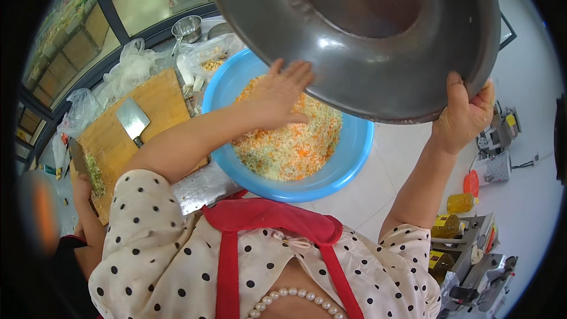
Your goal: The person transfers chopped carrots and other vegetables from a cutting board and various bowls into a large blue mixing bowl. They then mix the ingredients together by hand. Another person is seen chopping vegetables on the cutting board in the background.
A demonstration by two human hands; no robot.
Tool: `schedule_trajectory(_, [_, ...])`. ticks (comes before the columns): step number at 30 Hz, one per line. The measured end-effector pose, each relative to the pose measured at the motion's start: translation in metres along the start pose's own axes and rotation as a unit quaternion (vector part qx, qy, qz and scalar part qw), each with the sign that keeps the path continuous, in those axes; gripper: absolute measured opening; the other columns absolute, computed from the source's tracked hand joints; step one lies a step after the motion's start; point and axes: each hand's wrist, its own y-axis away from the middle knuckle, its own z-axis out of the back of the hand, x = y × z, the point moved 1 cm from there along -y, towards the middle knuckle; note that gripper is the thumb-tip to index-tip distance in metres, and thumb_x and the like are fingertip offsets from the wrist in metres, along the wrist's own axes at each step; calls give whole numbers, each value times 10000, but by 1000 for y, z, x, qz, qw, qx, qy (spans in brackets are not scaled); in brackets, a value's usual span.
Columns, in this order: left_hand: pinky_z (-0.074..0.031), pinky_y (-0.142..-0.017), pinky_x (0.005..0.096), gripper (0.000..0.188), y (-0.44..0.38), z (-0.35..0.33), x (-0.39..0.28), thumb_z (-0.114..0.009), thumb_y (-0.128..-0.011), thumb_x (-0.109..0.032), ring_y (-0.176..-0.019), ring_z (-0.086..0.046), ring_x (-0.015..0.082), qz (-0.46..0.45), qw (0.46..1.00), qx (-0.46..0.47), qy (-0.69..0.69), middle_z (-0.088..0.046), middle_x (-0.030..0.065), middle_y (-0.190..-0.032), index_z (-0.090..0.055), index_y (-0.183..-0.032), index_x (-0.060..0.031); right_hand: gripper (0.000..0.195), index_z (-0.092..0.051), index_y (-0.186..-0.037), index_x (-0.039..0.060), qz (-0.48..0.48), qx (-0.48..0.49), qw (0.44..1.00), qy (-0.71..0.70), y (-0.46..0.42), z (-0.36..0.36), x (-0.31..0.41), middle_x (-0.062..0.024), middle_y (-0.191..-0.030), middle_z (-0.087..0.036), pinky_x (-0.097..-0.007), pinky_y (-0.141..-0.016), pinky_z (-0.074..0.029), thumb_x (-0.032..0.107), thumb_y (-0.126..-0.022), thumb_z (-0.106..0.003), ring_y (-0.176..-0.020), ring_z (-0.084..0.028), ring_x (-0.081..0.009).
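A large dark metal basin (354, 66) is tilted up over a blue plastic tub (354, 159). My right hand (465, 119) grips its rim at the lower right, thumb on the near face. Spread flat, my left hand (279, 95) is beside the basin's lower left edge, above the tub; its fingers are slightly blurred, and I cannot tell whether they touch the rim. A heap of finely chopped filling (288, 150), whitish with orange and some green bits, fills the tub's bottom. The basin covers the tub's far right rim.
On the left a wooden cutting board (164, 97) bears a cleaver (133, 119) and chopped greens (94, 175), where another person's hand (82, 188) holds a knife. Plastic bags (128, 66) and a steel pot (187, 29) stand behind. Oil bottles (460, 203) and machines (480, 279) are at right.
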Motion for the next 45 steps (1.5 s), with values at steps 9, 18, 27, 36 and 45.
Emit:
schedule_trajectory(9, [-159, -1140, 482, 857, -36, -30, 14, -575, -820, -550, -1415, -151, 384, 72, 984, -163, 17, -247, 264, -1483, -332, -1412, 20, 127, -611, -879, 43, 9, 18, 999, -43, 13, -11, -1, 16, -813, -610, -190, -693, -420, -36, -796, -667, -699, -514, -52])
schedule_trajectory(18, [-167, -1144, 480, 858, 75, -76, 14, -664, -783, -471, -1406, -175, 386, -30, 995, -73, 57, -218, 231, -1502, -337, -1401, 26, 100, -636, -934, 44, 52, -19, 993, 101, 9, 15, -13, -35, -848, -662, -216, -710, -450, 50, -841, -671, -731, -585, -89])
schedule_trajectory(27, [-156, -1135, 493, 720, 22, 4, 50, -635, -815, -420, -1373, -260, 351, 127, 950, -257, -128, -309, 217, -1457, -415, -1353, 6, 126, -606, -940, 28, -42, -8, 997, -64, 7, -5, -8, -42, -848, -657, -213, -705, -475, 13, -831, -667, -730, -593, -93])
schedule_trajectory(36, [-159, -1124, 501, 894, -30, -9, -109, -407, -894, -604, -1358, -229, 408, -91, 926, -299, 211, -193, 262, -1477, -163, -1443, 58, 104, -608, -847, 8, -49, -31, 994, -91, 8, -45, -30, -6, -818, -610, -199, -675, -424, -12, -783, -687, -701, -537, -69])
schedule_trajectory(45, [-226, -1105, 515, 885, -17, -40, -59, -809, -610, -381, -1317, -313, 375, -33, 964, -262, 26, -300, 190, -1412, -382, -1308, -45, 140, -587, -871, 21, -106, -89, 975, -173, 14, -32, -22, -42, -820, -630, -233, -700, -478, -22, -777, -682, -711, -584, -109])
